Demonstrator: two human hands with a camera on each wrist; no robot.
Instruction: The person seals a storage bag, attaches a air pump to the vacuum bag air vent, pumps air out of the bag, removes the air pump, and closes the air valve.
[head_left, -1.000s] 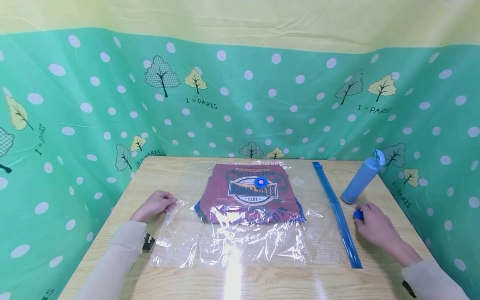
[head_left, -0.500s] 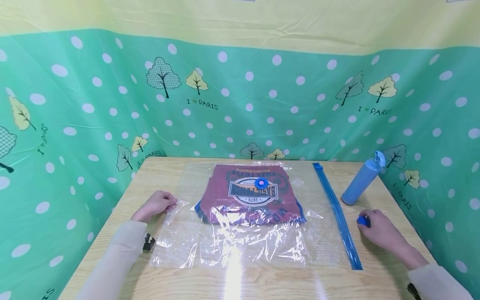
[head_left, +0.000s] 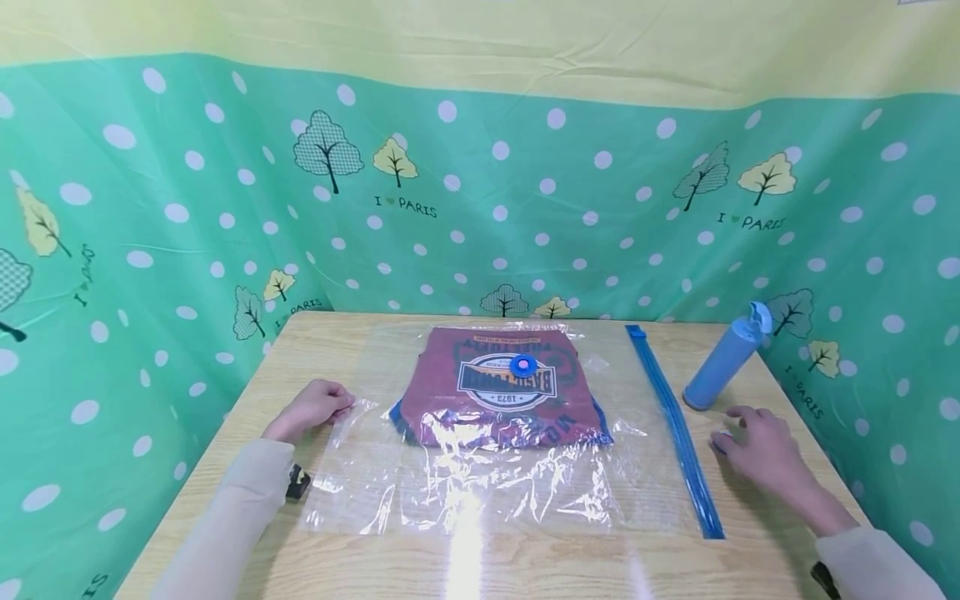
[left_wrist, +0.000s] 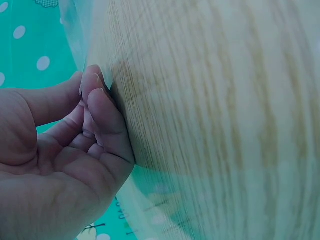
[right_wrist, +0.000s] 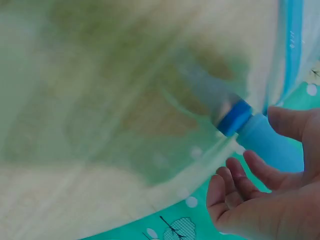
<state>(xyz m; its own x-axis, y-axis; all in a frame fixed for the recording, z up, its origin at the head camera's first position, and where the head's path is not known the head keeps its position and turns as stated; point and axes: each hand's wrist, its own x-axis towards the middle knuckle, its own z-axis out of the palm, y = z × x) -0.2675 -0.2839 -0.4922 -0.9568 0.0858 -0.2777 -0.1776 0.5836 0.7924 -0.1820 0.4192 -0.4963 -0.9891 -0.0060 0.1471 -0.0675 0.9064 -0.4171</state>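
A clear vacuum storage bag [head_left: 525, 500] lies flat on the table, with a folded maroon T-shirt [head_left: 431, 400] inside and a round blue valve [head_left: 522, 365] over the shirt. My left hand [head_left: 315, 406] pinches the bag's left edge; thumb and fingertips [left_wrist: 92, 80] meet on the film in the left wrist view. Beyond the bag's right edge, my right hand [head_left: 765, 450] hovers low with its fingers [right_wrist: 260, 170] spread. Close by the thumb and fingers is a small blue piece [right_wrist: 235, 117], resting on the table and partly hidden from the head view.
A blue zip strip [head_left: 678, 433] runs along the bag's right side. Behind my right hand stands a blue hand pump [head_left: 720, 367] with a looped top. A green polka-dot curtain [head_left: 495, 192] borders the wooden table [head_left: 375, 567] at the back and sides.
My right hand has shifted slightly to the right, and its fingers have loosened from the small blue piece, which now sits lower beneath them. My left hand keeps its place on the bag.
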